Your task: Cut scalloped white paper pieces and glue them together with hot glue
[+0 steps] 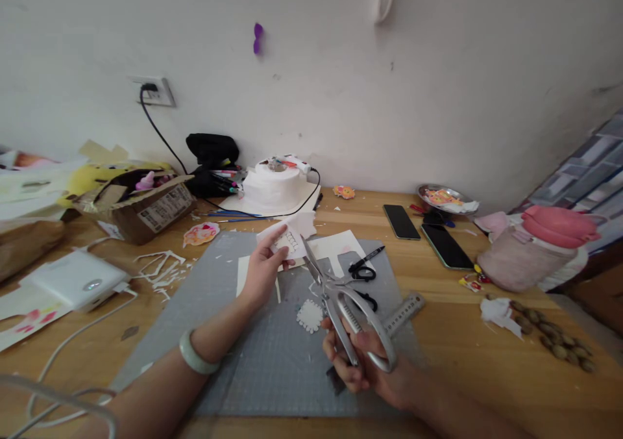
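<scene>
The left hand [263,267] pinches a piece of white paper [292,241], thumb in front and index finger along its upper left side, with hardly any gap between them beyond the sheet itself. A drawn scalloped outline shows on the paper, which is held up above the grey cutting mat [228,367] on the desk [462,374]. The right hand [357,361] grips large metal scissors [327,288]: the thumb sits at one handle loop, the other fingers curl around the opposite handle, and the two handles stand apart. The blades point up to the paper's right edge; whether they bite into it cannot be told. Below the paper, near the right hand, a scalloped cutout [310,316] lies on the mat, with a metal ruler [406,312] to the right.
</scene>
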The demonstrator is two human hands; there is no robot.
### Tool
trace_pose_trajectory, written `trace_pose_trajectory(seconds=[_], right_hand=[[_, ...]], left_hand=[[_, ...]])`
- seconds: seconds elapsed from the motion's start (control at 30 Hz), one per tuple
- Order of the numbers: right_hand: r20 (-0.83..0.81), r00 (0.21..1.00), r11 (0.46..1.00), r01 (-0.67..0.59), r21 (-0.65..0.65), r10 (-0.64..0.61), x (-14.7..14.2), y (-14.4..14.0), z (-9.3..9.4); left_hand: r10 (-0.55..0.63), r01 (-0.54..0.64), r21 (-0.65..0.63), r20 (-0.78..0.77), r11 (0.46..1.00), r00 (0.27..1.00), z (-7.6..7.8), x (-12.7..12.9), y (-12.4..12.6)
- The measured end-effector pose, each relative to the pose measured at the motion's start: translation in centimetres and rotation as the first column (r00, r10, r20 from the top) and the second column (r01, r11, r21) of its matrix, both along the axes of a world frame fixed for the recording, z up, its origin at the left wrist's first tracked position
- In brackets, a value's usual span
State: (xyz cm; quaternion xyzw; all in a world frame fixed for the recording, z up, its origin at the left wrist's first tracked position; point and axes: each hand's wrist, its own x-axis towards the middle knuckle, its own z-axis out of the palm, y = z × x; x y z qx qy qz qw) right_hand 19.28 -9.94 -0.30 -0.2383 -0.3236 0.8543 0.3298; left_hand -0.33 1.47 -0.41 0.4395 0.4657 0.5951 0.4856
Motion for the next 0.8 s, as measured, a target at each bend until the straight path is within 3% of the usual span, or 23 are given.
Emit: trace_pose_trajectory(seconds=[0.3, 0.8], right_hand=[[-0.012, 1.0, 1.0, 0.003, 0.01, -0.003, -0.01, -0.04, -0.24], [0.012, 0.999, 0.998, 0.031, -0.046, -0.031, 0.27, 0.24, -0.66]], left_hand=[[-0.045, 0.046, -0.008, 0.091, 0.999, 0.995, 0.1, -0.11, 0.24], [-0.195, 0.2, -0.045, 0.096, 0.979, 0.976, -0.21, -0.38, 0.57]])
